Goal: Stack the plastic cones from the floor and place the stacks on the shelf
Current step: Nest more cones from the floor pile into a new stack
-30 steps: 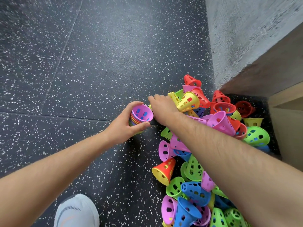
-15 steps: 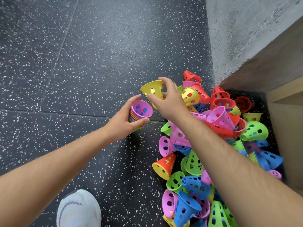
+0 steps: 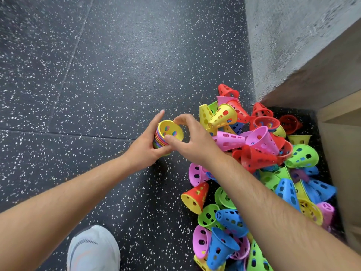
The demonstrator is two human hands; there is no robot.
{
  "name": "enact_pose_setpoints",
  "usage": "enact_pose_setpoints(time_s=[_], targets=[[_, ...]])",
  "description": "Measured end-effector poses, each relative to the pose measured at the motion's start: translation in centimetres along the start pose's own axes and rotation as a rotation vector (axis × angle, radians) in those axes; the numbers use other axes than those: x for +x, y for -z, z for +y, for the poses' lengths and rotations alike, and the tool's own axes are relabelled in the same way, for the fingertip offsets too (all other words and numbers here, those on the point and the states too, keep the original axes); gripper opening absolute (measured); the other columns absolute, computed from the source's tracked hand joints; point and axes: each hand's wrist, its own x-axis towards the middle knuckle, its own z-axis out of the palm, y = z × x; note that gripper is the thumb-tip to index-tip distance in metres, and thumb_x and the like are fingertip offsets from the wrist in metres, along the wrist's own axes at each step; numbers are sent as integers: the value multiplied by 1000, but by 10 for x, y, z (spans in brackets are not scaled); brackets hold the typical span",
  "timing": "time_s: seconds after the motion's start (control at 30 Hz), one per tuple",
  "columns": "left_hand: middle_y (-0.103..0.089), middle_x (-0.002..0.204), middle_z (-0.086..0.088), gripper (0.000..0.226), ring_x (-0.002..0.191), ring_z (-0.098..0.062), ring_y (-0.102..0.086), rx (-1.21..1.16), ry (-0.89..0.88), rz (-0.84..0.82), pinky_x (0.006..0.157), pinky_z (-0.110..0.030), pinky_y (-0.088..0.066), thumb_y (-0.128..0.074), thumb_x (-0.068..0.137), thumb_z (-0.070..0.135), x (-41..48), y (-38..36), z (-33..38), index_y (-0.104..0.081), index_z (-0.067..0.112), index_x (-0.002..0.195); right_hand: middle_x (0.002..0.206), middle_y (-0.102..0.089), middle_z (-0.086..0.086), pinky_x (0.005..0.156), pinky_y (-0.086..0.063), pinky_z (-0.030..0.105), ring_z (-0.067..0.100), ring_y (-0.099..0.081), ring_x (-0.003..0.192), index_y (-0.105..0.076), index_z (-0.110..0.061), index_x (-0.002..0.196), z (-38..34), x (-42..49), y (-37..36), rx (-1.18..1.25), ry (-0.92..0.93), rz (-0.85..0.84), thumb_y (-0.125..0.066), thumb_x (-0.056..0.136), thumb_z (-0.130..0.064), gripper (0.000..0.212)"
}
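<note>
My left hand (image 3: 143,148) grips a stack of nested cones (image 3: 161,140) with many-coloured rims, held above the floor. A yellow cone (image 3: 170,129) now sits on top of the stack, its open mouth facing me. My right hand (image 3: 192,141) pinches that yellow cone's rim between thumb and fingers. A pile of loose perforated cones (image 3: 259,153) in red, pink, yellow, green and blue lies on the floor to the right, partly hidden under my right forearm.
The dark speckled rubber floor (image 3: 117,65) spreads to the left and ahead. A grey concrete wall (image 3: 293,36) rises at the upper right. A wooden shelf unit (image 3: 343,153) stands at the right edge beside the pile. My white shoe (image 3: 93,249) is at the bottom left.
My right hand lifted a yellow cone from the pile and set it onto the stack in my left hand, covering the pink cone that was on top.
</note>
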Motion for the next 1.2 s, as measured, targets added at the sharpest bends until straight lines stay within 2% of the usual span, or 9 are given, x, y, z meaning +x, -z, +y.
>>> enact_pose_setpoints(time_s=[0.1,0.2,0.33,0.43,0.53,0.67,0.83,0.97,1.2], targets=[[-61,135,14,95,117,3,-61,23,-22,-4,108,-19,-42,-80,76,54,0,-1,3,-27,47,154,127,-59,-6,106,-38,32,12,-49,124,-49,-20,134,4,8,5,-95,29,48,-62,93,-44,50],[-61,132,20,91,117,6,-60,27,-31,-28,106,-13,-39,-80,74,56,1,-2,5,-32,46,151,132,-57,6,107,-37,40,26,-48,125,-47,-12,140,11,27,15,-388,71,148,-59,95,-37,53],[-57,133,28,91,116,17,-54,53,-25,-23,99,0,-32,-81,75,52,3,-4,7,-34,43,152,138,-50,12,107,-33,44,34,-44,128,-32,-17,150,21,55,35,-833,-93,76,-60,91,-43,71],[-57,135,24,92,120,13,-54,60,-29,-35,102,-4,-32,-80,73,56,4,-5,6,-34,44,151,137,-53,14,104,-34,43,34,-48,129,-22,-16,154,29,70,38,-1006,-206,11,-63,88,-52,85],[-56,139,21,88,126,3,-55,56,-27,-52,111,-17,-35,-84,77,55,5,-5,3,-34,49,149,135,-55,10,100,-38,41,31,-54,126,-34,-12,146,36,79,34,-1066,-235,24,-67,88,-46,74],[-60,134,20,85,122,1,-58,29,-13,-54,108,-17,-37,-84,78,52,4,-4,3,-35,51,147,133,-51,7,99,-38,40,29,-57,120,-49,-16,132,39,79,31,-1075,-196,6,-68,89,-39,52],[-64,129,18,86,117,-1,-63,-31,-7,-54,107,-18,-41,-84,77,51,5,-3,3,-34,50,147,134,-52,12,112,-27,42,27,-51,125,-47,-25,136,42,68,27,-1054,-168,-136,-68,85,-54,63],[-63,128,17,87,115,-1,-63,-48,-6,-53,103,-16,-41,-81,75,51,4,-2,4,-34,48,147,124,-61,10,116,-22,44,29,-58,119,-44,-29,135,41,62,21,-989,-140,-176,-66,87,-46,55],[-65,127,15,87,112,-5,-65,-74,-3,-28,107,-26,-46,-83,74,58,5,-2,2,-35,52,146,143,-36,14,107,-39,34,34,-43,128,-55,-37,136,23,55,27,-345,-69,56,-68,86,-19,55]])
